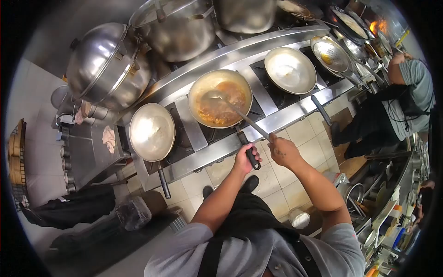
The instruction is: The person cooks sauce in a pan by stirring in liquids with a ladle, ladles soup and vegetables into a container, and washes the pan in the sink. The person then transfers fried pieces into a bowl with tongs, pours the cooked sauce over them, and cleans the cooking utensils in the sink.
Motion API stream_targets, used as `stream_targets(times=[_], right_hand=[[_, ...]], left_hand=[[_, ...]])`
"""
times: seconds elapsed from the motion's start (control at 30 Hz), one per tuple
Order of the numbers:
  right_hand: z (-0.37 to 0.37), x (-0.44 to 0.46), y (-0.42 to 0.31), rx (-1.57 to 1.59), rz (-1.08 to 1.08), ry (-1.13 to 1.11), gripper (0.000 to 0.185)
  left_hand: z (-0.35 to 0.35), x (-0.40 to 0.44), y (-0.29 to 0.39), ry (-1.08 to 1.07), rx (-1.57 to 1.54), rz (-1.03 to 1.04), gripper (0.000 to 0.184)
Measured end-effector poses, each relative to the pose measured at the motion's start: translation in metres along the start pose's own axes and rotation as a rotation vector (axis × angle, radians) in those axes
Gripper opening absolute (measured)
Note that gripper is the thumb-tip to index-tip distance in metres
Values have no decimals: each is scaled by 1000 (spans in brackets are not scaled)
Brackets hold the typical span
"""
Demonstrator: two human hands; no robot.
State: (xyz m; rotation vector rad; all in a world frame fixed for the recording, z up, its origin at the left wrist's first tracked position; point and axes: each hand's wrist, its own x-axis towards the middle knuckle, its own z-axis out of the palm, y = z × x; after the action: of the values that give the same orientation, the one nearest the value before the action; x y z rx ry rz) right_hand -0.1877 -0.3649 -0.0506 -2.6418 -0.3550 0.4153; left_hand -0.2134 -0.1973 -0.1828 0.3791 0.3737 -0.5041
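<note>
My left hand [248,158] is wrapped round the black handle [249,150] of a frying pan [193,87] on the stove. Brown-orange sauce [220,106] with bits of food lies in this pan. My right hand [282,150] grips a long metal ladle [251,123], whose bowl rests in the sauce near the pan's middle. To the left sits an empty pan [152,131] with its handle towards me, and to the right another empty pan [290,70].
Large steel pots [177,32] and a domed steamer [99,64] stand behind. At the right, a co-worker [413,92] stands near a strainer [330,54] and a flame [379,26]. A cloth [109,138] lies on the left counter [87,161]. A white bucket [300,218] is on the floor.
</note>
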Motion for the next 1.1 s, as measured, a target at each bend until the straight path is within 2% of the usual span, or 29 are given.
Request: stream_targets(times=[0.03,0.1,0.13,0.2,0.33,0.4,0.53,0.6,0.77,0.83,0.87,0.93,0.97,1.0,1.03,1.07,1.1], right_hand=[[-2,-6,-3,-1,1,2,22],[-7,-20,-12,-10,74,-46,23],[-9,-29,-18,-9,85,-42,23],[-10,-43,-27,61,149,-93,23],[7,-78,-44,172,253,-45,22],[12,-93,-54,346,272,-105,22],[35,-118,-79,453,394,-50,23],[40,-126,-99,438,397,143,24],[64,-130,-110,340,474,310,29],[76,-137,-119,272,569,339,31],[91,-144,-116,371,560,383,34],[85,-169,-131,672,539,241,40],[86,-185,-150,867,587,303,38],[123,-193,-136,944,530,302,34],[107,-215,-158,1226,539,256,30],[108,-233,-171,1402,567,335,25],[105,-255,-186,1648,570,385,28]], left_hand=[[-3,-1,1,-2,1,-1,17],[3,-13,7,225,316,59,14],[8,-23,8,262,381,130,19],[-9,-39,20,240,466,120,19],[-45,-68,52,200,637,102,20],[-55,-80,68,160,672,69,20],[-72,-103,96,91,730,-26,19],[-77,-113,107,60,753,-83,19],[-75,-134,126,-51,847,-193,18],[-72,-139,132,-115,896,-248,19],[-66,-141,133,-143,944,-246,19],[-66,-143,136,-167,1026,-254,18],[-70,-142,133,-186,1061,-275,17],[-53,-154,130,-186,1168,-258,22],[-32,-167,126,-290,1074,-387,22],[-31,-172,119,-255,1165,-336,22],[-28,-174,117,-322,1202,-393,17]])
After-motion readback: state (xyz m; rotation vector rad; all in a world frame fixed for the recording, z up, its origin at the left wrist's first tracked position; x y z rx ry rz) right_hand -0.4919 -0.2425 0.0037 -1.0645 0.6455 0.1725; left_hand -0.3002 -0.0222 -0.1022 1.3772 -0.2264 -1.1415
